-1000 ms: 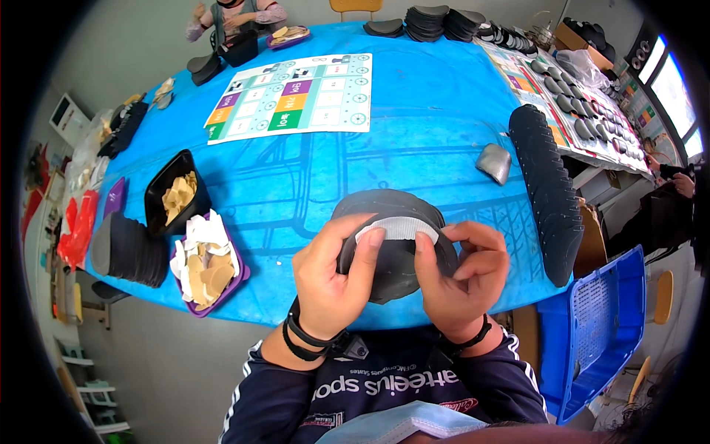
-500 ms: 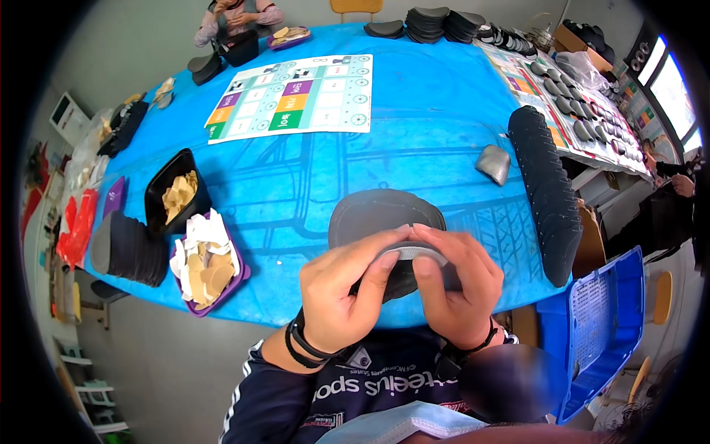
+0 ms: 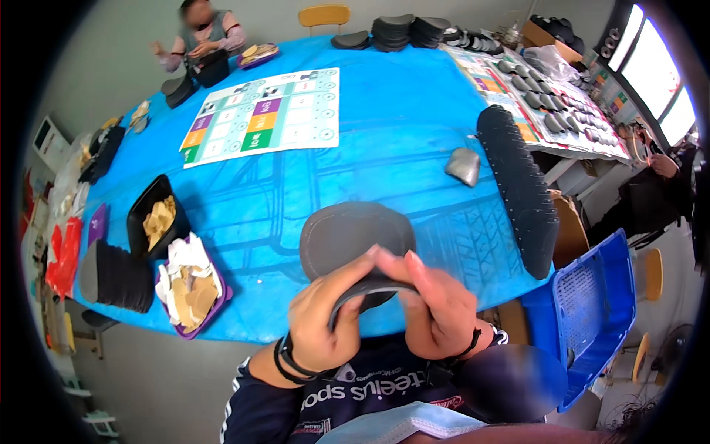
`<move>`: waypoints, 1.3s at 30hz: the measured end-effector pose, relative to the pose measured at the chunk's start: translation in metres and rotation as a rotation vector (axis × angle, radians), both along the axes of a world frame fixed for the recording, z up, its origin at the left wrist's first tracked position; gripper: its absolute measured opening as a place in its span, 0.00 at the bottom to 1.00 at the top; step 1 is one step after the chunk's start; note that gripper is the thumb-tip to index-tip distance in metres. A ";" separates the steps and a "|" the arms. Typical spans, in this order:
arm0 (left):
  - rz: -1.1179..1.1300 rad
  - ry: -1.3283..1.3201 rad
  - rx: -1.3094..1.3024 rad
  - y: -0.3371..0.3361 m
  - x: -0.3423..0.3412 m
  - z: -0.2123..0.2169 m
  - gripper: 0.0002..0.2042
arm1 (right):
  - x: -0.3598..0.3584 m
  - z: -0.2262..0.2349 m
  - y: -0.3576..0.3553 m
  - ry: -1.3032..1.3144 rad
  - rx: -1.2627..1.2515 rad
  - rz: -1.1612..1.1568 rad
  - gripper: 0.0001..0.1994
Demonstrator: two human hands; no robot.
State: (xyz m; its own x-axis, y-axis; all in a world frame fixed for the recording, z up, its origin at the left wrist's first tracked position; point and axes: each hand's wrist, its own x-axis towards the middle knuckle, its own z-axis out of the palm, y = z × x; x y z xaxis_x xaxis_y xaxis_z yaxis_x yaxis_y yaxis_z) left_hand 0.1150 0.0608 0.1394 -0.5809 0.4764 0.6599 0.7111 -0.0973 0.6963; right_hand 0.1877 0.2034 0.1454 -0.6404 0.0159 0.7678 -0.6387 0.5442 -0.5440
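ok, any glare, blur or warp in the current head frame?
All head view: window at right blown out white; fisheye bows the near edge of the blue table; corners black; soft round blur over the right sleeve; dark pad between left hand and right hand shows little surface detail.

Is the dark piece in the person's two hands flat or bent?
Bent: the dark piece arches between the left hand and the right hand, its visible edge showing as a curve.
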 end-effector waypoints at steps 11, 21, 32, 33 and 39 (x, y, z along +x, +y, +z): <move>-0.367 -0.357 0.341 0.000 -0.004 -0.036 0.12 | -0.021 -0.039 0.017 -0.113 -0.014 0.739 0.64; -0.175 -0.017 -0.125 -0.001 -0.006 -0.029 0.42 | 0.003 -0.053 0.013 -0.196 -0.068 0.614 0.60; 0.335 0.122 0.236 -0.057 -0.055 -0.050 0.35 | 0.100 -0.061 0.131 0.027 -0.409 -0.880 0.53; 0.398 0.081 0.259 -0.065 -0.058 -0.054 0.33 | 0.108 -0.056 0.144 0.010 -0.325 -1.057 0.51; 0.499 -0.022 0.133 -0.081 -0.067 -0.068 0.32 | 0.138 -0.103 0.194 -0.474 -0.150 -1.493 0.46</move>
State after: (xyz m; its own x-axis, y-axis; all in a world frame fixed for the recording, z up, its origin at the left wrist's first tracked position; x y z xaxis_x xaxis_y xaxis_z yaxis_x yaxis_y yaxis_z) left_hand 0.0481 -0.0201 0.0718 -0.7304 0.0508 0.6811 0.6791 0.1610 0.7162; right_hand 0.3258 0.3975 0.0424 -0.1500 0.8839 0.4429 0.6427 0.4276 -0.6356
